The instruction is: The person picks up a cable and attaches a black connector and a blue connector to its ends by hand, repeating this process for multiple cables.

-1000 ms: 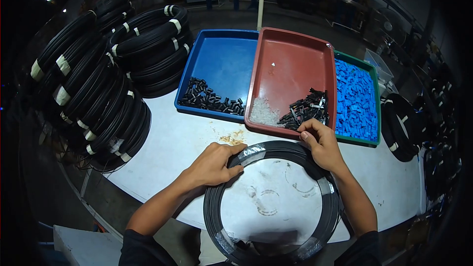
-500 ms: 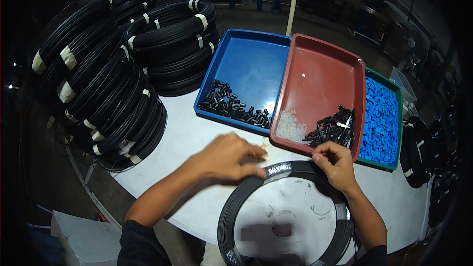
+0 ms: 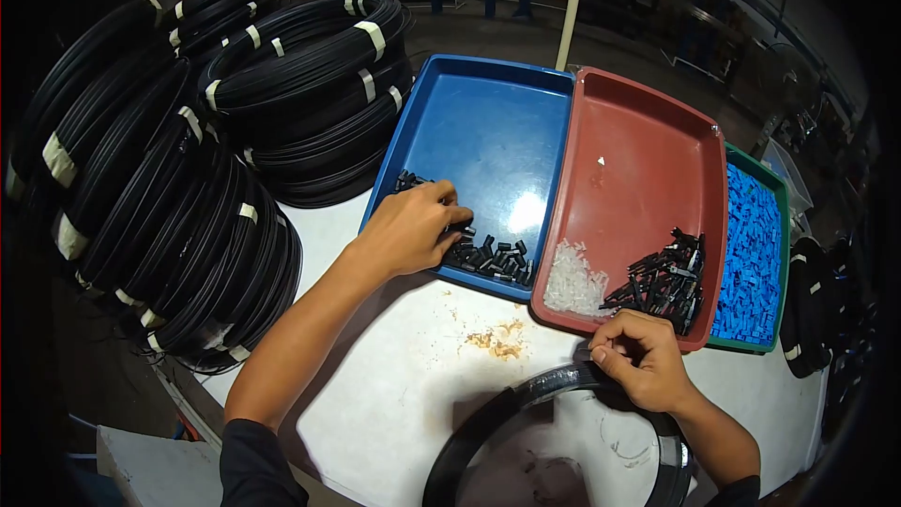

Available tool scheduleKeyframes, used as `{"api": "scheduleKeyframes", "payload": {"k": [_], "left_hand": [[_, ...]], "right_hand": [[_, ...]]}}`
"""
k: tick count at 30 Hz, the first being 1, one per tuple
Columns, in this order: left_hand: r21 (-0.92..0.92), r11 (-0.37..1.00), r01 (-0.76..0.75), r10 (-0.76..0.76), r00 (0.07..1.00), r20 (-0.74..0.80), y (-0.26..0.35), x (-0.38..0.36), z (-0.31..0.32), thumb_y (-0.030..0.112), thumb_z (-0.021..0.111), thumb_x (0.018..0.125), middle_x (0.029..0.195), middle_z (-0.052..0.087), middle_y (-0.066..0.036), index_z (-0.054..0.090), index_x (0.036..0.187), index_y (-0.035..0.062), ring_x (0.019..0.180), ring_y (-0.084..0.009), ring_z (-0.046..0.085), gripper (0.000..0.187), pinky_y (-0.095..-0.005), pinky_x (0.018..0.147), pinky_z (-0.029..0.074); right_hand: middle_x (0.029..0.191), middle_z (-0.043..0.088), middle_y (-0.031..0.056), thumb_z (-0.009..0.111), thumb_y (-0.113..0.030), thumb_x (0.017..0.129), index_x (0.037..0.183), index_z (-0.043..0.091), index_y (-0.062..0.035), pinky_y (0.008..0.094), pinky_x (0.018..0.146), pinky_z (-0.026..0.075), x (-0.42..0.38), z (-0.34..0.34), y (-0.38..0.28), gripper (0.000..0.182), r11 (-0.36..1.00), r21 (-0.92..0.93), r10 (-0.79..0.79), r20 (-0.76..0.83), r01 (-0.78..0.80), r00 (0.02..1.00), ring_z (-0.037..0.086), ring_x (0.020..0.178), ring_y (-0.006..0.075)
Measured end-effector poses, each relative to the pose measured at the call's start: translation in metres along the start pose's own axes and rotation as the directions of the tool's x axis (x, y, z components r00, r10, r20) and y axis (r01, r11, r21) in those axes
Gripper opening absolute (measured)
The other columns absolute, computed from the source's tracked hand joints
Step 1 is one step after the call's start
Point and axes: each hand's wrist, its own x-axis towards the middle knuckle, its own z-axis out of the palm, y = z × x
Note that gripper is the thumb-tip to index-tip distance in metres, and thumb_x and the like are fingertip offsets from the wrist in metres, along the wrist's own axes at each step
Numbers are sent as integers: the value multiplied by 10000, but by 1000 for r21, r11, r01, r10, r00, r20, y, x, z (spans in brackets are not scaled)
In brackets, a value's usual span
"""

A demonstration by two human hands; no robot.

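My left hand (image 3: 409, 227) is in the front of the blue tray (image 3: 479, 75), its fingers curled together among small black tubular pieces (image 3: 497, 258). What its fingertips hold, if anything, is hidden. My right hand (image 3: 640, 357) pinches at the top of a black cable coil (image 3: 474, 437), just in front of the red tray (image 3: 648, 108). Something dark shows at its fingertips, too small to name. Clear tape wraps the coil in places, and it lies on the white table (image 3: 375, 394).
Taped black coils (image 3: 150, 197) stand in tall stacks at the left. The red tray has clear pieces (image 3: 574, 284) and black parts (image 3: 664, 282). A green tray (image 3: 783, 253) holds blue pieces (image 3: 749, 253). More coils (image 3: 807, 310) sit at the far right.
My left hand has moved from beside the coil up into the blue tray, and its fingers have closed in. My right hand stays at the coil's top. The view has shifted slightly.
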Motion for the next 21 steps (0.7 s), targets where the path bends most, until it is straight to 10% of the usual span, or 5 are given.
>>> {"api": "scheduleKeyframes", "payload": {"k": [21], "left_hand": [[-415,910,-19,-52,986,-158,-17,8,3,-54,761,739,848,754,-134,635,725,3,763,-210,710,139,-305,589,536]], "right_hand": [[795,642,50,726,21,832,883,718,9,222,489,331,-5,0,1,53,989,-7,-147,13,147,989,422,523,34]]}}
